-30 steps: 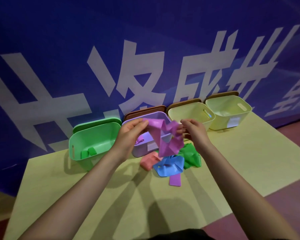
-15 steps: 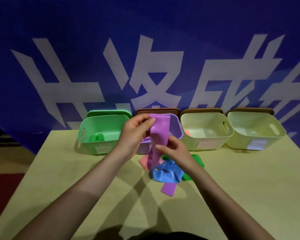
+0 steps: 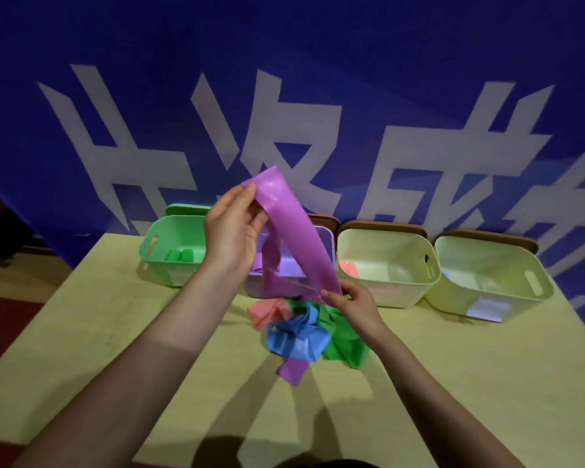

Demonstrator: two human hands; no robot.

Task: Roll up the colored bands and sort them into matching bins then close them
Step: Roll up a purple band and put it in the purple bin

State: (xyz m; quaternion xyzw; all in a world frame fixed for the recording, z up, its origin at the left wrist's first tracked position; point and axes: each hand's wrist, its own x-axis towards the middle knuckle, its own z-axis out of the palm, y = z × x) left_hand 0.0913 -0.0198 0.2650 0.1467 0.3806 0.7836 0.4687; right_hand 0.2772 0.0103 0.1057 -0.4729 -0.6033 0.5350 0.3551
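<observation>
Purple stretchy rubber band (image 3: 294, 238) hangs in the air between both hands, in front of the row of bins. The left hand (image 3: 232, 236) is raised and pinches the band's top end between thumb and curled fingers, while the right hand (image 3: 353, 304) sits lower and pinches the band's lower part between thumb and forefinger just above the pile. A second strip of the same band droops down behind the front one.

On the pale yellow-green tabletop (image 3: 453, 383), below the hands, lies a loose pile: a crumpled pink band (image 3: 265, 310), a bunched blue band (image 3: 296, 339), a green band (image 3: 345, 346) and a purple strip end (image 3: 293, 371) sticking out toward the person, which may belong to another band.

Four open plastic bins stand at the far edge. The green bin (image 3: 156, 246) on the left holds two small green rolls (image 3: 180, 255). The lilac bin (image 3: 328, 241) is mostly hidden behind the held band. Next comes a cream bin (image 3: 385, 288) with something pink (image 3: 348, 267) inside, then a second cream bin (image 3: 507, 295) with a white label. Lids lean upright behind the bins against the blue banner (image 3: 284, 62) with large white characters
</observation>
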